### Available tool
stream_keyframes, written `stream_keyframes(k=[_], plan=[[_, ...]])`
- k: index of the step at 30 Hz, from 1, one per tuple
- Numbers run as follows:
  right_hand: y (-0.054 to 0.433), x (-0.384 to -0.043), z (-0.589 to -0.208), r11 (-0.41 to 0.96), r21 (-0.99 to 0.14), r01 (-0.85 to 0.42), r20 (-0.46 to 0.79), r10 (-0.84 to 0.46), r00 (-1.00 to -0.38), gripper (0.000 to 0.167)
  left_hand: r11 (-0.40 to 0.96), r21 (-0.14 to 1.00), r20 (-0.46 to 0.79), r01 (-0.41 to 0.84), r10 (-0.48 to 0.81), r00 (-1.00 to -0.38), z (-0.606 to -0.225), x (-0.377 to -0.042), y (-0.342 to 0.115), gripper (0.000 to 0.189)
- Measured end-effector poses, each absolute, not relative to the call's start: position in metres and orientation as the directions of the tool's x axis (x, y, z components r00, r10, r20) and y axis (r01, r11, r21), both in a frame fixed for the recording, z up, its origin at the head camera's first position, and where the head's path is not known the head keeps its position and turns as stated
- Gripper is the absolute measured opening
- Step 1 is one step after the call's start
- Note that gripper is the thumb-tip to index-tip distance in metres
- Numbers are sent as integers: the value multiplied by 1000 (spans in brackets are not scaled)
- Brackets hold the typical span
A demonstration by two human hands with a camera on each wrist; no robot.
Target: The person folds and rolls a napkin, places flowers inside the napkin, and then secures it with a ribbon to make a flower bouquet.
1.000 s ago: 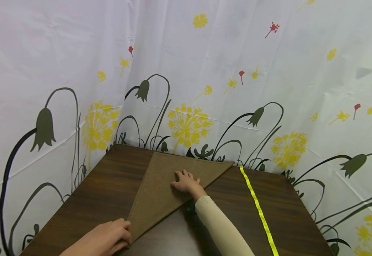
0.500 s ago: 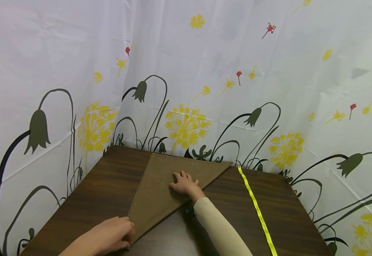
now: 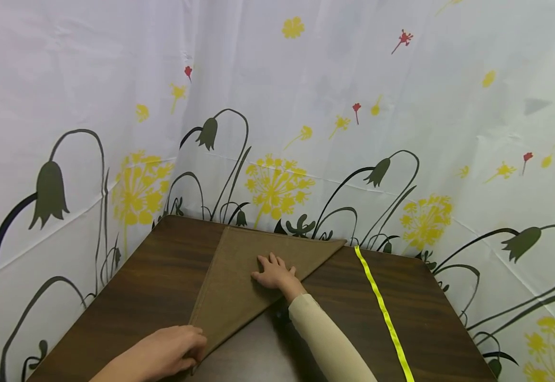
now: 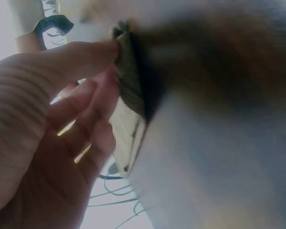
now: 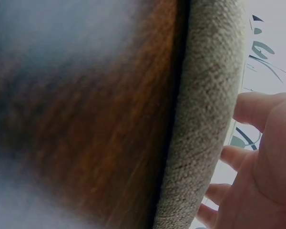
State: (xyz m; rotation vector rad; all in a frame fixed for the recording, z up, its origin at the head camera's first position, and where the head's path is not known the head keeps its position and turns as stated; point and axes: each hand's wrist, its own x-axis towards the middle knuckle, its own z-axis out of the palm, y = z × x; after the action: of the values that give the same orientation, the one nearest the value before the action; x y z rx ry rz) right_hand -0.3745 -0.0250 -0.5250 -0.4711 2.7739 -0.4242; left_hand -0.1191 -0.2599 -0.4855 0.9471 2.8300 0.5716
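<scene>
A brown cloth (image 3: 239, 276), folded into a triangle, lies on the dark wooden table. Its long folded edge runs from the near left corner to the far right corner. At the near corner my left hand (image 3: 163, 347) pinches the cloth; the left wrist view shows thumb and index finger (image 4: 102, 88) on the corner's layers (image 4: 131, 81). My right hand (image 3: 275, 275) rests on the middle of the cloth with its fingers spread. In the right wrist view the fold (image 5: 207, 95) looks rounded, with fingertips touching the cloth behind it.
The dark wooden table (image 3: 344, 313) carries a yellow tape strip (image 3: 382, 307) to the right of the cloth. A white curtain (image 3: 354, 69) printed with flowers hangs behind the table and along its sides.
My left hand has shifted slightly to the right at the near corner, still holding it. The right hand stays in place on the cloth. The head view has moved slightly.
</scene>
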Motion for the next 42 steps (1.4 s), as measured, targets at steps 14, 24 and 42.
stream_keyframes(k=[14,24,42], plan=[[-24,-385,-534,905,-321,-280,-244,-364,-899,72,733,491,-66,471,570,-819,-490,-108,-263,24],[-20,-399,-548,907,-292,-302,-244,-376,-894,73,713,381,90,589,605,-791,-496,-103,-270,29],[-22,-390,-543,914,-282,-292,-267,-367,-891,72,679,287,271,676,620,-737,-504,-101,-269,20]])
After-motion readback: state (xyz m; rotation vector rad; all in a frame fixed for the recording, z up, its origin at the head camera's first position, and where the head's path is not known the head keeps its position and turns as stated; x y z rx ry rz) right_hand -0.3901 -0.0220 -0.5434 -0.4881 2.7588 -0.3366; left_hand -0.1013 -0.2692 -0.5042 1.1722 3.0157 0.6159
